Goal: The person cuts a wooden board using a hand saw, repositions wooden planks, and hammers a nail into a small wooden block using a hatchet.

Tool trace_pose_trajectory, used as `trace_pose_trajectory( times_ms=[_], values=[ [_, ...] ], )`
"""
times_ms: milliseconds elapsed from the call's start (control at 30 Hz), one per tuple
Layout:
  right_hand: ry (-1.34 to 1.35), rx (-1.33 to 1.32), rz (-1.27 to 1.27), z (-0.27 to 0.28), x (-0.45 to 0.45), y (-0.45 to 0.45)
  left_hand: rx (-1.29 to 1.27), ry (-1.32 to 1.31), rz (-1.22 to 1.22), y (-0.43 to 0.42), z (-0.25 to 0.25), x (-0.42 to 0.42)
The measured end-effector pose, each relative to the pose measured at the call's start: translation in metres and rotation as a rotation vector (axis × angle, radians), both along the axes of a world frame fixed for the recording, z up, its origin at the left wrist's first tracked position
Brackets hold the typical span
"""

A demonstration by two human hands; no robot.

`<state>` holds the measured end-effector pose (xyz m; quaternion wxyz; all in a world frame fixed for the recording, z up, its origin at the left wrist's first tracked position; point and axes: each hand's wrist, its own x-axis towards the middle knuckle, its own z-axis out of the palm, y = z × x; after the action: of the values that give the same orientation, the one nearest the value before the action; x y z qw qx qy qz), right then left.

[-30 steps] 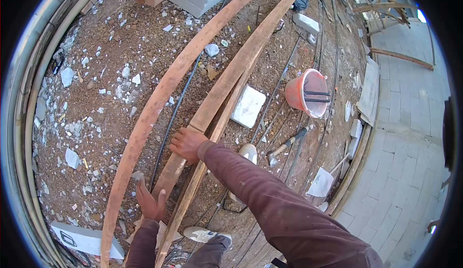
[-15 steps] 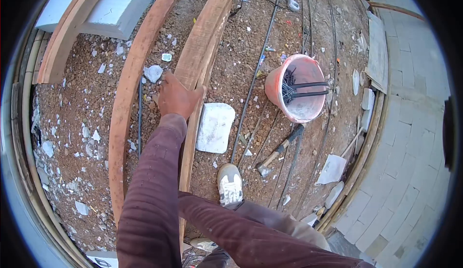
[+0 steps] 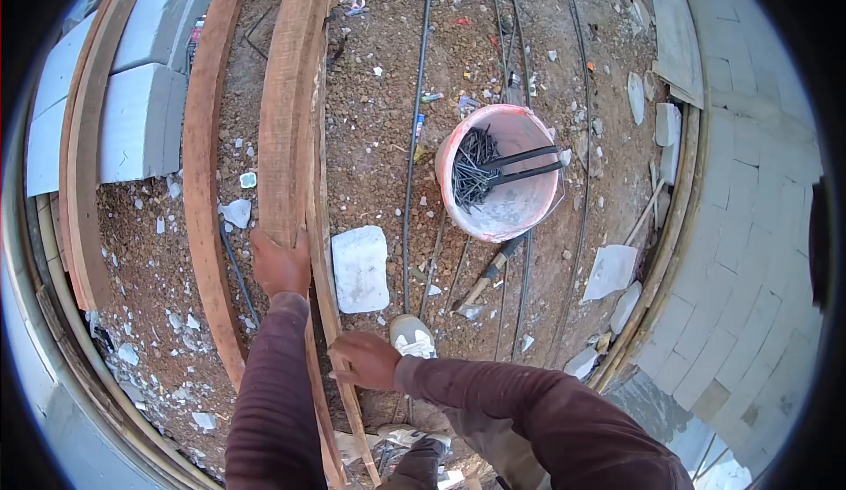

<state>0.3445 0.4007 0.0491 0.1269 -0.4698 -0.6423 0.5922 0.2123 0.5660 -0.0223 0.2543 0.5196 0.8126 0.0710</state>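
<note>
My left hand (image 3: 282, 259) is closed around the near end of a thick wooden beam (image 3: 293, 111), thumb and fingers on either side. Beside that beam runs a narrower wooden plank (image 3: 326, 300), and my right hand (image 3: 366, 360) has its fingers curled over it, close to my shoe. A white block (image 3: 359, 269) lies on the soil just right of the plank. Farther right, a pinkish bucket (image 3: 520, 217) holds nails (image 3: 472, 168) and a tool with two black handles (image 3: 526, 166). A hammer (image 3: 483, 289) rests on the ground below the bucket.
Other long beams (image 3: 207, 137) lie to the left, one across white foam-like blocks (image 3: 145, 120). Thin metal rods (image 3: 414, 155) stretch along the rubble-strewn soil. A grey block wall (image 3: 740, 226) stands at the right, with poles (image 3: 656, 283) along its foot.
My right hand has come up from beside my leg onto the narrow plank. My left hand still grips the beam's end. The view has shifted, showing more of the left side.
</note>
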Motion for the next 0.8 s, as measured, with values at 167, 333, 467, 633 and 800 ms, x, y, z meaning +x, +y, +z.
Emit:
trace_pose_trajectory(
  times_ms=[167, 333, 467, 633, 800],
  values=[
    [-0.081, -0.567, -1.528, 0.008, 0.188, 0.036, -0.039, 0.003, 0.023, 0.005, 0.003, 0.001],
    [0.493, -0.750, -1.712, -0.021, 0.242, 0.067, -0.029, 0.004, 0.027, 0.005, 0.006, 0.003],
    [0.514, -0.747, -1.701, -0.052, 0.243, 0.072, -0.023, 0.028, 0.024, 0.006, 0.005, 0.004],
    [0.482, -0.728, -1.728, -0.018, 0.239, 0.073, -0.038, 0.021, 0.022, 0.002, 0.005, 0.003],
    [0.468, -0.798, -1.732, 0.058, 0.262, 0.050, -0.107, -0.018, 0.048, 0.007, 0.011, 0.002]
  ],
)
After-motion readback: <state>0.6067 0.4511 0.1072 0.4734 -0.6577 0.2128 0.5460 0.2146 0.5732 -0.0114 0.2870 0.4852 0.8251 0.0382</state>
